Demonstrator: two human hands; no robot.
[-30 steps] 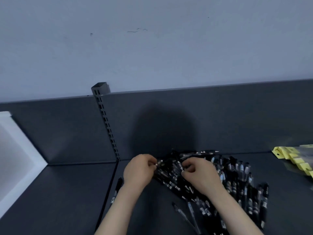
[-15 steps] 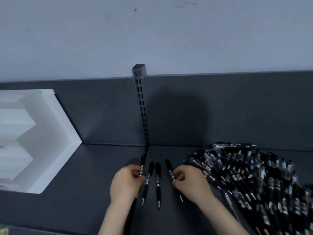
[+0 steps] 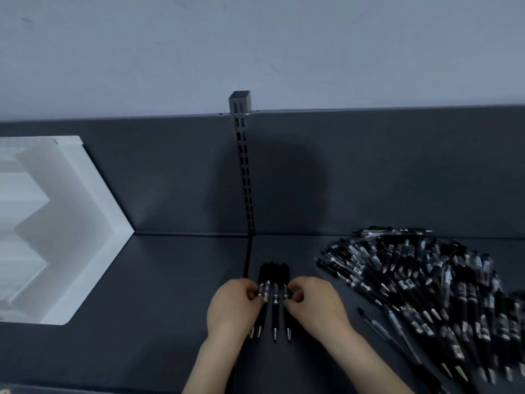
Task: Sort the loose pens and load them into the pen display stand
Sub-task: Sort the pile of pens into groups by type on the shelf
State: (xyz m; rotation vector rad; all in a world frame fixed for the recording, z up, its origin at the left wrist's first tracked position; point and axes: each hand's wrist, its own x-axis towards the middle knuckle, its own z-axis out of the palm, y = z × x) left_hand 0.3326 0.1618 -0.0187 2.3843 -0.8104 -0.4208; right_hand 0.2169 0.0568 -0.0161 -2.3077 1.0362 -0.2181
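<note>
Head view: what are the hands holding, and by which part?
A row of four black click pens with silver tips, pinched from both sides at mid-barrel: left hand on the leftmost pens, right hand on the rightmost.

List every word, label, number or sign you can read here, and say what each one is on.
No text here can be read.
On the pile of pens: pale label patches on the barrels, too small and blurred to read.
On the row of pens pinched between the left hand and the right hand: silver bands only, no legible print.
On the white stand: no lettering visible.
</note>
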